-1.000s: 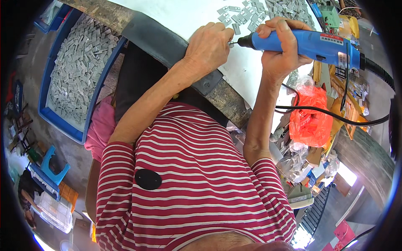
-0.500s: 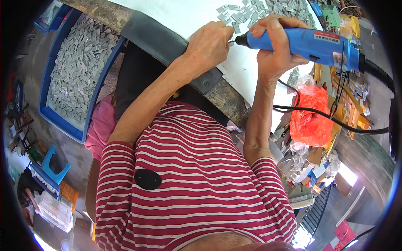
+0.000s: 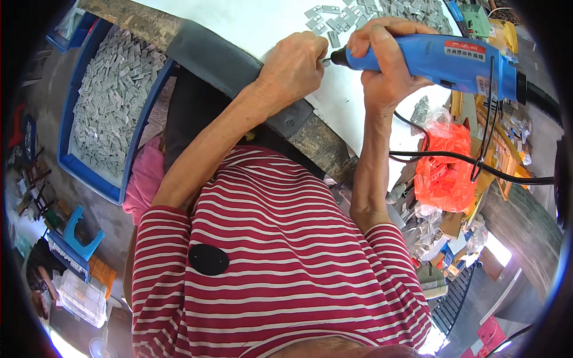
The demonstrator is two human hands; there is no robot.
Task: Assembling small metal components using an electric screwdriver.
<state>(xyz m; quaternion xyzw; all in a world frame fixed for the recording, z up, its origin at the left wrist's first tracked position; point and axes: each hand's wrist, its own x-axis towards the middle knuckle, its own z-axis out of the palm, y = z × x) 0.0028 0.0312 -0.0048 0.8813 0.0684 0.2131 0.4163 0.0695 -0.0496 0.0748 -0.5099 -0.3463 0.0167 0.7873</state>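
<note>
While the right hand [image 3: 385,65] wraps a blue electric screwdriver [image 3: 439,59] near the top centre, its tip meets a small grey piece pinched in the left hand [image 3: 295,62]. Loose grey pieces [image 3: 382,11] lie on the white tabletop [image 3: 262,24]; a blue bin [image 3: 110,104] at upper left looks nearly full of them.

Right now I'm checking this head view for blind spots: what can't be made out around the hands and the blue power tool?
- Tool tip: hidden where the left hand meets the blue power tool.
- Piece pinched by the left hand: covered by fingers, too small.
- Right hand palm: wrapped around the tool.
- Grey parts: cut off by top edge.
</note>
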